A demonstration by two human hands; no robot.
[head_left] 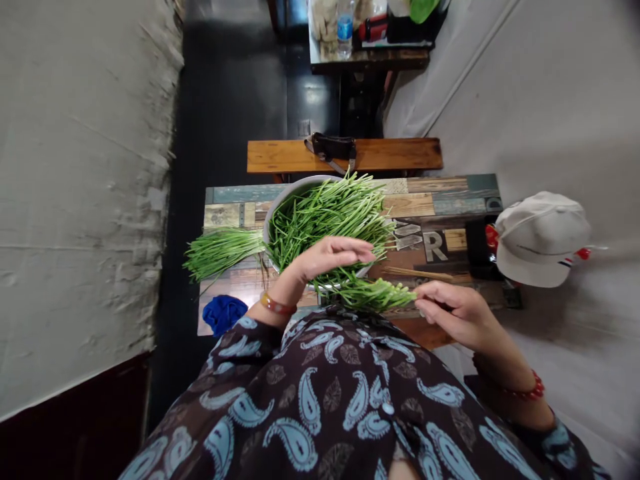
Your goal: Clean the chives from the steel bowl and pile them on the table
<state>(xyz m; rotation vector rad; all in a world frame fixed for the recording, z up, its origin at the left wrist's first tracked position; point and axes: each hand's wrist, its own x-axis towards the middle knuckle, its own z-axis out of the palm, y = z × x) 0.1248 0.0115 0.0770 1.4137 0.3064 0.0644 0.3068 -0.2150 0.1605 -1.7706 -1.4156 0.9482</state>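
My left hand (333, 259) is stretched out flat, palm down, over the near side of a round metal basin (269, 230). Long green garlic chives (325, 213) are heaped in the basin, pale ends mostly to the right. By the near rim, a smaller bunch of garlic chives (383, 295) lies close to my body, its pale ends also rightward. My right hand (453, 312) is closed in a pinch at those ends; how many stalks sit between the fingertips is too small to tell. Left of the basin lies another bunch of chives (225, 250).
A patterned wooden table (420, 203) bears a blue cloth (224, 315), thin brown strands (420, 273) and, at right, a white cap (543, 237) over a dark box. Beyond stand a bench (395, 155) with a black bag (333, 147) and another table with a bottle (345, 30). Walls flank both sides.
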